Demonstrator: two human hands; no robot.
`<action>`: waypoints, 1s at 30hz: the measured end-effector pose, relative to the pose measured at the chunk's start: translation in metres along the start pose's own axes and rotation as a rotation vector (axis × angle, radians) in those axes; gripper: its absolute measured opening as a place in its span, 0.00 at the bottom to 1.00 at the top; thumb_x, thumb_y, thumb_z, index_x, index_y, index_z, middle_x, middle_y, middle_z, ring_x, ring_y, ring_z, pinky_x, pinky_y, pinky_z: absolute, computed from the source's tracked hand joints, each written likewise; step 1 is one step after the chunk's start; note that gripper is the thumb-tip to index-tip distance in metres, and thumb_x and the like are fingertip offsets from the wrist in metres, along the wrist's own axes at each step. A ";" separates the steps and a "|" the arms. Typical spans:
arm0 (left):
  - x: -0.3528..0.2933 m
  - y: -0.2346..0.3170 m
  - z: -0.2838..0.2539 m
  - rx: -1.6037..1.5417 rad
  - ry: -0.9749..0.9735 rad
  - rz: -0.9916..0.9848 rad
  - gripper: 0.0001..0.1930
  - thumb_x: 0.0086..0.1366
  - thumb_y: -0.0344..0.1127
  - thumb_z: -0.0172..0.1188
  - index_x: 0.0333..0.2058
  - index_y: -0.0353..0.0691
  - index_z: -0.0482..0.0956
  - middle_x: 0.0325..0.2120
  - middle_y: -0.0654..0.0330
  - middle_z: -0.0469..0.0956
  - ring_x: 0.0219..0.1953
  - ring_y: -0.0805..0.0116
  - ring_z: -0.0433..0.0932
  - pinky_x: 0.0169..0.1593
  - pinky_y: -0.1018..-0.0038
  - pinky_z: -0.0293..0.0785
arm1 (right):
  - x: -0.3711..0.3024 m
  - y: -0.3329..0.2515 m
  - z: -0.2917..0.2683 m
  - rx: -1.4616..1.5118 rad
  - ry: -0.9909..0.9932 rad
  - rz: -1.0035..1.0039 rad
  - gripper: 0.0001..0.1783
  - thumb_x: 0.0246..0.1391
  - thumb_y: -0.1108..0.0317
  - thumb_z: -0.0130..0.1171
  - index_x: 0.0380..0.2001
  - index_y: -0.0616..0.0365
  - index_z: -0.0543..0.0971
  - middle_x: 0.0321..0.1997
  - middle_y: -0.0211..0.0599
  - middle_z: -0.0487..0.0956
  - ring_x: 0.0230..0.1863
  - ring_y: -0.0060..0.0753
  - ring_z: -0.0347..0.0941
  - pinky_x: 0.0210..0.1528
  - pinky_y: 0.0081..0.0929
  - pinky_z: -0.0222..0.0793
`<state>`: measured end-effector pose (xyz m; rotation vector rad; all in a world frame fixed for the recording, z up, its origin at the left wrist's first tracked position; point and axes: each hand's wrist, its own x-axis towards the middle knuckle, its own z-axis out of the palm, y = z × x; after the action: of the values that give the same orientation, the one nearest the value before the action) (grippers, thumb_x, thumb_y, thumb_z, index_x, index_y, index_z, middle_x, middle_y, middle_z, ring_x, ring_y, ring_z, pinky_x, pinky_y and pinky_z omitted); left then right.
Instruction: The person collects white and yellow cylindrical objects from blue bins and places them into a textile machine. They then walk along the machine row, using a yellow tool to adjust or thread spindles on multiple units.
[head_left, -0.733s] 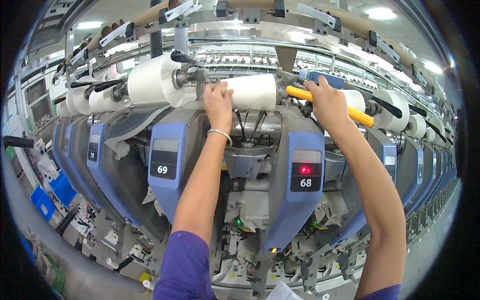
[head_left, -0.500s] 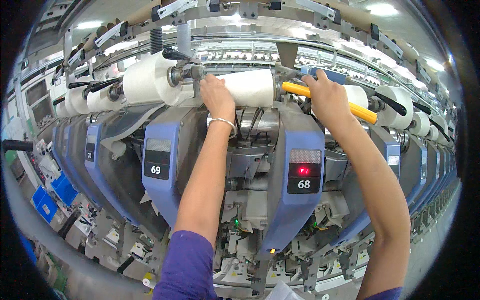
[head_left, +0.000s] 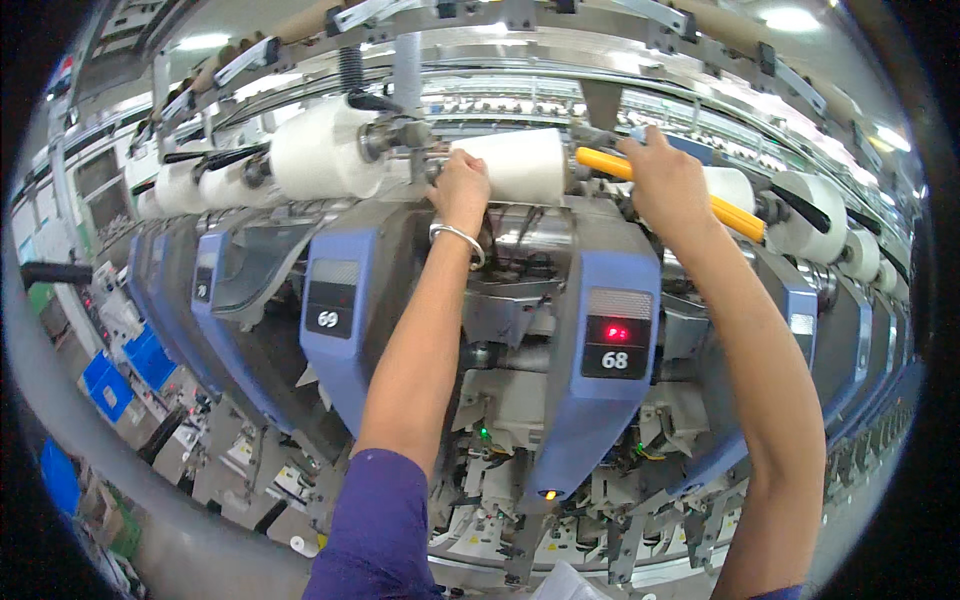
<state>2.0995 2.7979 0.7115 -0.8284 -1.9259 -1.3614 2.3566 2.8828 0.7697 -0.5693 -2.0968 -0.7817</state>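
A white yarn cone (head_left: 520, 166) lies on its side above a shiny metal drum (head_left: 530, 232), in the middle of the winding machine. At its left end is my left hand (head_left: 461, 190), fingers curled in against the cone's edge, a bangle on the wrist. My right hand (head_left: 668, 190) is closed around a yellow bar (head_left: 738, 217), to the right of the cone. Part of this bar is hidden behind the hand, and its other end (head_left: 604, 163) reaches toward the cone's right end. A blue part shows behind the right fingertips.
Larger yarn cones (head_left: 328, 150) with black levers sit along the row on both sides. Blue-fronted machine housings (head_left: 600, 400) stand between the positions, one with a red lit display (head_left: 617, 333). A grey rail (head_left: 110, 480) curves along the lower left.
The whole view has shifted slightly to the left, so the machine appears further right. My left fingers have come down and curled at the cone's left end. The right hand keeps its grip.
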 end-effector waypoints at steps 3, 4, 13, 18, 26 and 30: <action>-0.003 -0.012 -0.008 -0.181 -0.306 -0.107 0.12 0.60 0.38 0.58 0.34 0.35 0.79 0.25 0.53 0.80 0.28 0.61 0.79 0.33 0.64 0.74 | 0.001 0.001 0.002 0.019 0.020 0.011 0.22 0.43 0.80 0.56 0.45 0.52 0.76 0.44 0.48 0.74 0.37 0.51 0.78 0.39 0.40 0.75; -0.005 -0.013 -0.012 -0.217 -0.437 -0.027 0.10 0.60 0.36 0.57 0.33 0.35 0.78 0.24 0.55 0.80 0.26 0.65 0.78 0.32 0.66 0.73 | 0.002 0.001 0.003 0.021 0.021 0.036 0.21 0.44 0.80 0.55 0.45 0.52 0.76 0.44 0.49 0.74 0.38 0.51 0.77 0.40 0.40 0.75; -0.193 0.004 -0.110 -1.115 -1.272 0.195 0.07 0.64 0.37 0.55 0.36 0.41 0.72 0.27 0.64 0.73 0.32 0.72 0.73 0.38 0.70 0.70 | -0.003 0.001 0.006 0.022 0.000 0.052 0.22 0.45 0.79 0.56 0.46 0.48 0.74 0.47 0.47 0.72 0.39 0.52 0.77 0.38 0.43 0.74; -0.453 -0.055 -0.135 -1.159 -1.957 -0.030 0.08 0.62 0.35 0.56 0.32 0.37 0.72 0.25 0.63 0.72 0.29 0.74 0.67 0.33 0.73 0.65 | -0.006 -0.004 -0.013 0.058 -0.011 -0.012 0.22 0.46 0.78 0.57 0.47 0.49 0.75 0.45 0.45 0.72 0.37 0.53 0.77 0.38 0.44 0.74; -0.605 -0.156 -0.065 -1.594 -1.567 -1.484 0.13 0.65 0.40 0.57 0.42 0.38 0.73 0.24 0.66 0.72 0.29 0.75 0.73 0.35 0.78 0.72 | -0.142 -0.066 -0.068 0.408 0.121 0.081 0.30 0.42 0.82 0.54 0.50 0.42 0.75 0.58 0.39 0.72 0.45 0.49 0.77 0.43 0.40 0.76; -0.588 -0.112 -0.017 -1.999 -0.934 -2.045 0.15 0.64 0.30 0.56 0.48 0.33 0.70 0.33 0.61 0.72 0.34 0.70 0.71 0.40 0.74 0.72 | -0.237 -0.064 -0.082 0.517 0.057 0.324 0.23 0.41 0.84 0.57 0.42 0.51 0.79 0.47 0.37 0.78 0.42 0.43 0.78 0.38 0.34 0.76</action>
<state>2.3688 2.6733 0.1912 -0.2299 0.0367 1.3814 2.4956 2.7505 0.5955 -0.5668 -1.9775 -0.0613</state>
